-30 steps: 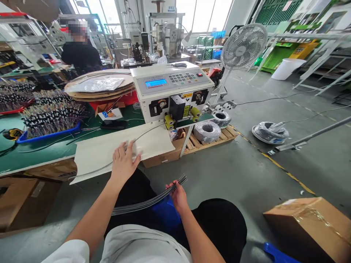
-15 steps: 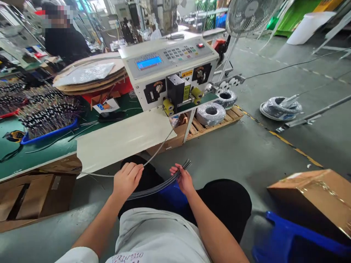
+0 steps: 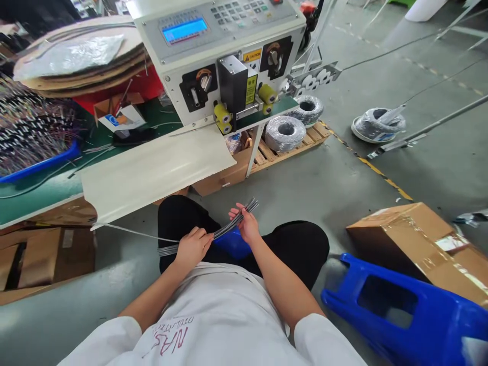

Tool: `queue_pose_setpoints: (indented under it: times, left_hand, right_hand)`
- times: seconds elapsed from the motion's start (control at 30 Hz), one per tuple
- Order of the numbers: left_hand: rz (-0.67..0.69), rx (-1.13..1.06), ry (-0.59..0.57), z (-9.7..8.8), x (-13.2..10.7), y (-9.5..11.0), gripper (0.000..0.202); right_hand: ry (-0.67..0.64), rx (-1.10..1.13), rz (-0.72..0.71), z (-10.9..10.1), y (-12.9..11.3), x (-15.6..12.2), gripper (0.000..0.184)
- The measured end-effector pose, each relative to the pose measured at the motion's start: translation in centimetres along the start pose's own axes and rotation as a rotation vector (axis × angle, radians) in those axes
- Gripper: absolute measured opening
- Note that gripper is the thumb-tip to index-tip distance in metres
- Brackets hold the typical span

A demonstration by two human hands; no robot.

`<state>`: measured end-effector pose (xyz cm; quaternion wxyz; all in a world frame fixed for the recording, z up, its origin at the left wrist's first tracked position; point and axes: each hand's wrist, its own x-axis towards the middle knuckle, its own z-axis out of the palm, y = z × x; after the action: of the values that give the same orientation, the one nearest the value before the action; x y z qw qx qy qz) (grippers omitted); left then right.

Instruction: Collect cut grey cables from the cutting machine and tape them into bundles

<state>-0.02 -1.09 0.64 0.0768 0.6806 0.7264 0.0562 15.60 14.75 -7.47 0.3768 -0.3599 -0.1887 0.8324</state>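
Observation:
A bundle of grey cables [image 3: 226,230] lies across my lap, between both hands. My right hand [image 3: 246,223] is closed around the bundle near its upper end, where the cut ends stick out past the fingers. Farther down, my left hand [image 3: 193,249] wraps over the bundle, with the other ends showing beyond it. One single grey cable [image 3: 137,233] runs from my left hand leftward to the edge of the cream sheet [image 3: 152,175]. In front stands a cable cutting machine [image 3: 236,61] with a lit blue display, keys and yellow rollers.
Coils of grey cable [image 3: 285,133] sit on a wooden pallet [image 3: 305,145]. To the right are a cardboard box [image 3: 400,239] and a blue plastic stool [image 3: 385,305]. On the green table are a blue tray [image 3: 46,165] of wire pieces and stacked round boards [image 3: 82,76].
My left hand has brought the single cable down from the sheet's edge to the bundle and now grips the bundle too. My right hand still holds it. The view has tilted downward.

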Motion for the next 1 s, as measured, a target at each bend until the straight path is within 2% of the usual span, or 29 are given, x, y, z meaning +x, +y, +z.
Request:
queue_pose_setpoints:
  times: [0.17,0.33,0.43,0.53,0.63,0.73,1.0]
  left_hand:
    - [-0.052,0.045,-0.023,-1.3,-0.9,-0.8,0.031]
    - [-0.223,0.076,0.029,-2.5,-4.6,-4.5,0.034]
    - [-0.29,0.034,0.094,-1.8,-7.0,-7.0,0.031]
    - [-0.317,-0.015,0.186,-0.1,-8.8,-8.3,0.03]
    - [-0.288,0.004,0.297,1.8,-9.6,-8.7,0.033]
    - [-0.231,0.059,0.355,2.7,-9.6,-8.9,0.029]
    - [-0.009,0.091,0.401,2.0,-8.0,-9.8,0.013]
  right_hand:
    - [0.035,0.034,-0.014,0.0,0.2,0.0,0.028]
    - [0.039,0.088,-0.013,0.0,0.3,0.2,0.022]
    - [0.013,0.146,-0.044,0.4,0.4,0.2,0.022]
    - [-0.013,0.217,-0.058,0.6,0.7,0.2,0.02]
    - [-0.038,0.259,-0.046,0.5,1.0,0.3,0.018]
    - [-0.031,0.248,-0.039,0.0,1.2,0.6,0.019]
    - [0.011,0.117,-0.038,-0.9,1.4,1.1,0.029]
